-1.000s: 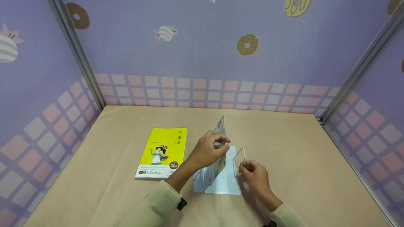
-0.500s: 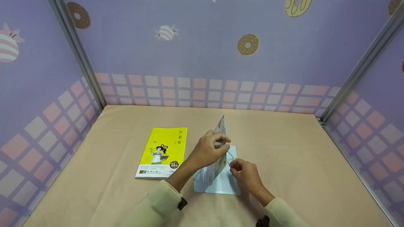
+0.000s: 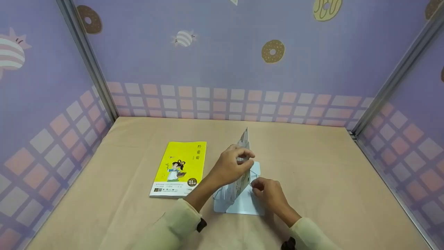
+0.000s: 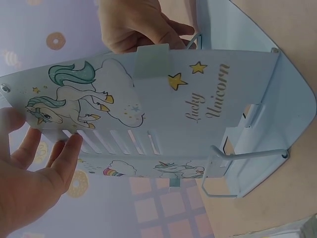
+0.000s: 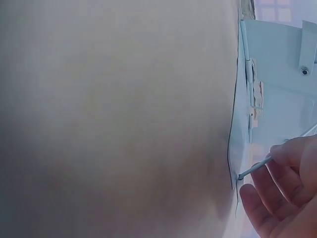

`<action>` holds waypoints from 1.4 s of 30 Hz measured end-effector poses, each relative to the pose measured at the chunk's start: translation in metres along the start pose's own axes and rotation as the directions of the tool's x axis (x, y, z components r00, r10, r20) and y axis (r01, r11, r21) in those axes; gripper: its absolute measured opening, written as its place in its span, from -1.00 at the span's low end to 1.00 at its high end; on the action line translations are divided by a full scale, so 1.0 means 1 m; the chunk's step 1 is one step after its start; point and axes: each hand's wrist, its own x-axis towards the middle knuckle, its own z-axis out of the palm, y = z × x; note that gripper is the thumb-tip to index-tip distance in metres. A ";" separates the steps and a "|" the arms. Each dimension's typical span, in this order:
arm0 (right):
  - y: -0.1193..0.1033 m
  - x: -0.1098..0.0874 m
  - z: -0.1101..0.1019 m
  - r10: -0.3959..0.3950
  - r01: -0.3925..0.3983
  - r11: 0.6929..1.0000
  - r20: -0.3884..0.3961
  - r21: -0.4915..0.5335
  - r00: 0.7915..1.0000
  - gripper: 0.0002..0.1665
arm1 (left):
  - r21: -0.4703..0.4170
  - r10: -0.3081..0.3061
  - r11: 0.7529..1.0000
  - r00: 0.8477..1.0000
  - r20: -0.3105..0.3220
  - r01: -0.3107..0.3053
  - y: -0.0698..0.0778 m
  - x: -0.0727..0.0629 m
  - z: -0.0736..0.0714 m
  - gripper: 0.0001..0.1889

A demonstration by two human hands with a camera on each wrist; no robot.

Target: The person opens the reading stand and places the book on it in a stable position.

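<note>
A pale blue metal book stand is on the table, its panel upright and its base plate flat. Unicorns, stars and "Lucky Unicorn" decorate the panel in the left wrist view. My left hand holds the panel by its upper part, thumb and fingers at the edge. Low on the other side, my right hand pinches a hinged wire support between thumb and fingers. Another wire support stands out from the base on the near side in the left wrist view. The right fingertips are partly hidden in the head view.
A yellow-covered book lies flat to the left of the stand. Beige cloth covers the table. Purple patterned walls enclose the back and both sides, with metal posts at the corners.
My right hand has moved left, swinging the wire support toward the upright panel. It has barely shifted in the last half second. My left hand keeps its place on the panel.
</note>
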 end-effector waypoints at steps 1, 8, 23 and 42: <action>0.001 0.000 0.000 -0.003 0.003 1.000 0.000 0.002 1.000 -0.85 | 0.003 0.000 1.000 1.000 0.003 0.000 0.001 0.000 0.001 -0.77; 0.003 0.000 0.000 0.017 -0.017 1.000 0.000 0.008 1.000 -0.82 | 0.023 -0.004 1.000 1.000 0.029 0.003 0.003 0.003 0.010 -0.75; 0.003 -0.001 -0.002 -0.033 0.033 0.999 -0.017 -0.027 0.999 -0.92 | 0.164 -0.002 0.986 0.998 0.059 -0.007 0.006 0.009 0.022 -0.78; 0.007 -0.003 -0.008 -0.201 0.197 0.977 -0.046 -0.080 0.979 -0.92 | 0.269 0.066 0.958 0.988 0.137 -0.101 0.005 0.009 0.037 -0.75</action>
